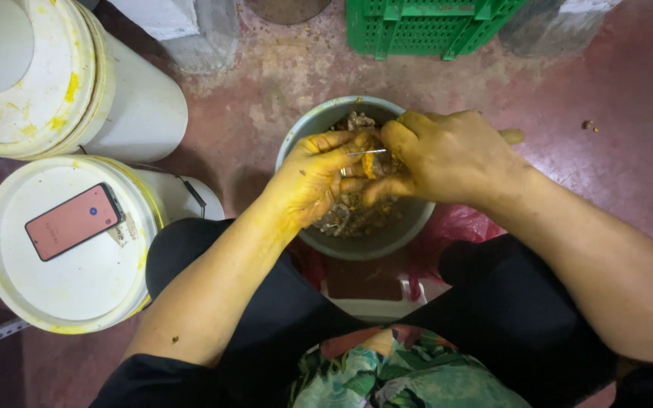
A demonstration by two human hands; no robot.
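over the grey bowl [357, 240], the left hand [319, 181] is pinching a yellow piece [369, 165]; the right hand [447, 155], closed on a knife [366, 152], should be cutting shallowly.

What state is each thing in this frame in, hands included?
Left hand: stained yellow, pinching a small yellow piece over the bowl.
Right hand: stained yellow, gripping a knife, thin blade against the piece.
Grey bowl: on the floor, partly filled with brownish scraps.
Near white bucket: lidded, yellow smears.
Far white bucket: lidded, yellow smears.
Phone: flat on the near lid.
Green crate: on the floor.
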